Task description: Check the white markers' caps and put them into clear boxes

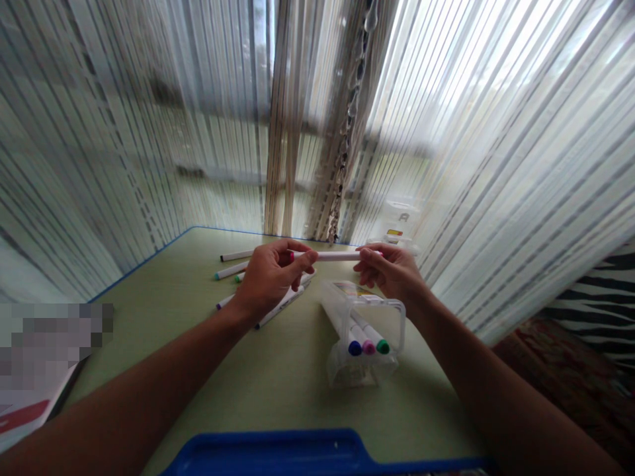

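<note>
A white marker pen (335, 256) is held level above the pale green table (278, 377), one end in each hand. My left hand (270, 276) pinches its left end, where a pink tip shows. My right hand (391, 270) grips its right end with closed fingers. Just below the hands a clear plastic pen case (364, 334) lies open on the table, with three markers inside showing blue, pink and green caps. Several loose white markers (233, 270) lie on the table behind and under my left hand.
Sheer striped curtains (496, 165) hang close behind and to the right of the table. A blue plastic edge (292, 453) runs along the near side. A book or paper (30, 410) lies at the left. Zebra-striped fabric (600, 311) shows at the far right.
</note>
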Demonstrator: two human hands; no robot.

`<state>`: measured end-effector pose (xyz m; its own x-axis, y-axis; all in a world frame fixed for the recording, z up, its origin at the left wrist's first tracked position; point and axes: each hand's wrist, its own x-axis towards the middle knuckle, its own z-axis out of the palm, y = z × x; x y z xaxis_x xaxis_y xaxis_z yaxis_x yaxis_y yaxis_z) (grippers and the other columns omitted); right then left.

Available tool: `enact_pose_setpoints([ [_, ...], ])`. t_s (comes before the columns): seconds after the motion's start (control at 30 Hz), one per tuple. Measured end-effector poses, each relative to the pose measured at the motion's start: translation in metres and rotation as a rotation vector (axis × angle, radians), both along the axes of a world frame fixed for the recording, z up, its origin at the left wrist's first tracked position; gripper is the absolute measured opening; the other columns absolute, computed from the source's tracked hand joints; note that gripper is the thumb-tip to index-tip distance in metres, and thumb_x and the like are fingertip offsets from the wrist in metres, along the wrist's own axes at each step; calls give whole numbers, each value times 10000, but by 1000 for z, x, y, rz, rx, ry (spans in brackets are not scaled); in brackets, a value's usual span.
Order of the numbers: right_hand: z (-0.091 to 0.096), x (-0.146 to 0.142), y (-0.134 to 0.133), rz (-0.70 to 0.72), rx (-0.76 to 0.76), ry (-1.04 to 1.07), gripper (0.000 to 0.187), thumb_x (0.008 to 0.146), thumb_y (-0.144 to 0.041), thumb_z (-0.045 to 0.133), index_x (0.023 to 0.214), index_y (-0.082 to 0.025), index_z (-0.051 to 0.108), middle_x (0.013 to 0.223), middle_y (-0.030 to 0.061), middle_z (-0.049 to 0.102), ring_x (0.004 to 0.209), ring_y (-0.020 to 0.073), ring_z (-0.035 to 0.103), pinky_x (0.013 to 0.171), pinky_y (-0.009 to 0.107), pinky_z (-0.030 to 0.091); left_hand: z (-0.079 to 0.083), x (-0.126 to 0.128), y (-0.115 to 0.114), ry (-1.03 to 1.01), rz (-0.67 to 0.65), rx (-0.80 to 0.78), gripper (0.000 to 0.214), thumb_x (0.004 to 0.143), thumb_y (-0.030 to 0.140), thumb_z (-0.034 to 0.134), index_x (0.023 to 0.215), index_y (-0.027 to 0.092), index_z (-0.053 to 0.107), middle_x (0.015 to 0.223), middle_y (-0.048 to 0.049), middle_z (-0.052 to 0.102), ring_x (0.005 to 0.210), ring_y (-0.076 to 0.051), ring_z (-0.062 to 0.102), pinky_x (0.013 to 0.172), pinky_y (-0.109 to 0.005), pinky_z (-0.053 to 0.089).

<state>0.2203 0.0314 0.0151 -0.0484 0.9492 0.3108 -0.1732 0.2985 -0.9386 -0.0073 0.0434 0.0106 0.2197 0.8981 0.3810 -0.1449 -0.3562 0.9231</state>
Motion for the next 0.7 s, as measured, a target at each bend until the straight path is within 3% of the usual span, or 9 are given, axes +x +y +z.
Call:
enact_pose_setpoints([
  [0.7,10,1,-2,22,-168,162,201,826,-252,587,922,-134,718,707,73,773,442,130,652,382,195,454,4,0,1,-167,-61,-119,219,919,280,575,1000,93,657,732,-65,718,423,-89,544,401,-211,450],
])
